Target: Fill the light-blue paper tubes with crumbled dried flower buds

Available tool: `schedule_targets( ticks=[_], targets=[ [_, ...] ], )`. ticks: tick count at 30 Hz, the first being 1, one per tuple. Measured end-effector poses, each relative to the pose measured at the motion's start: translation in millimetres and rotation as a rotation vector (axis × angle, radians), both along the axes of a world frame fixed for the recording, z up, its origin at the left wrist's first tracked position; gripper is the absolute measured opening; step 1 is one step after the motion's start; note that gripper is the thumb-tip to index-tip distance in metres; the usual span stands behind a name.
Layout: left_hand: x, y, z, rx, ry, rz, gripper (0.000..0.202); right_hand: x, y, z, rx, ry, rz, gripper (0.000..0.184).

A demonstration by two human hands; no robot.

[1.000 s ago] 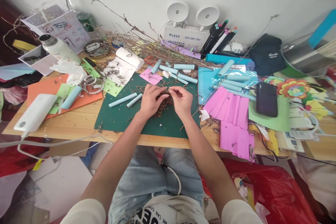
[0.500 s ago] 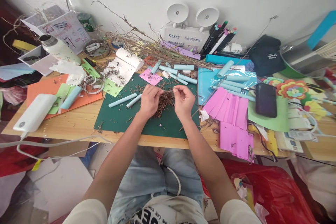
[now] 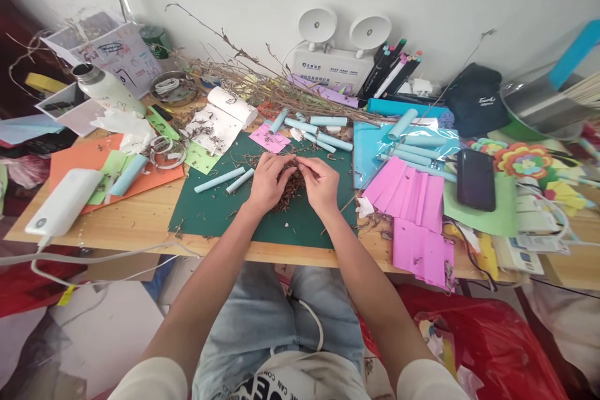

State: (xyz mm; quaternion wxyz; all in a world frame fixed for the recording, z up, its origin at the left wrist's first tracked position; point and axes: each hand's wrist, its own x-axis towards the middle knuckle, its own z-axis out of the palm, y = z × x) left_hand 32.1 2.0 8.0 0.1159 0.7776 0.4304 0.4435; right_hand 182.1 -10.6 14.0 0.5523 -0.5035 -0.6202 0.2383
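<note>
My left hand [image 3: 267,182] and my right hand [image 3: 321,181] meet over a small heap of dry brown twig bits [image 3: 292,189] on the dark green cutting mat [image 3: 210,209]. Both hands have their fingers curled and pinched together at the top of the heap, fingertips almost touching. What the fingertips grip looks like small twig pieces. Two pale blue paper rolls [image 3: 219,179] lie on the mat left of my left hand.
Long dry branches [image 3: 262,78] lie along the back. Pink paper sheets [image 3: 412,200], a black phone [image 3: 475,178] and more blue rolls [image 3: 412,144] sit to the right. A white power bank [image 3: 63,201], orange paper and a bottle [image 3: 105,89] sit left. A red bag lies below the table's front edge.
My hands had drawn apart half a second ago, the right one lifted; now they have closed back together over the twig heap.
</note>
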Motion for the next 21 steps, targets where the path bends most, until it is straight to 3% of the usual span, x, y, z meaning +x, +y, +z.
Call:
schedule_targets(
  ticks=[7, 14, 18, 21],
  targets=[
    [1.0, 1.2, 2.0, -0.022, -0.101, 0.016, 0.018, -2.4, -0.2, -4.6, -0.084, 0.072, 0.003, 0.013],
    [1.1, 2.1, 2.1, -0.045, -0.037, 0.019, 0.021, -0.4, -3.3, 2.1, -0.011, -0.109, -0.018, 0.013],
    [-1.2, 3.2, 0.6, -0.029, -0.057, 0.092, 0.021, 4.5, -1.6, 4.0, 0.013, -0.078, -0.1, 0.013],
    [-2.2, 2.8, 0.4, -0.025, -0.061, 0.072, 0.014, 6.1, -0.5, 3.9, 0.024, -0.035, -0.109, 0.014]
  ],
)
